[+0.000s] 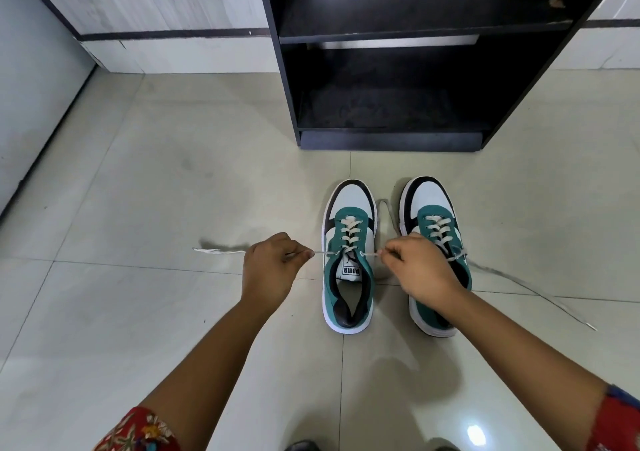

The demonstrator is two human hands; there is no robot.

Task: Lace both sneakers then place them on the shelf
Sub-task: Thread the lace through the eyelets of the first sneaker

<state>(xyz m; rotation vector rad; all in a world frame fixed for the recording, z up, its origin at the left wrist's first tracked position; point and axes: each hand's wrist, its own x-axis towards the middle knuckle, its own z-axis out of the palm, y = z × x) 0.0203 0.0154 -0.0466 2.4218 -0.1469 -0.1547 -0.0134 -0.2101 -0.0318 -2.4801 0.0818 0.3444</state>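
Tensioning lace (349, 252) across left sneaker (348, 260): left hand (273, 266) and right hand (420, 267) each pinching one end beside it; pull evenly outward.

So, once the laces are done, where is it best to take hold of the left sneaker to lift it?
Probably at the heel collar of the left sneaker, coming from above and from the near side. Its opening faces up, and the heel points toward the person, so fingers can hook inside the rim.
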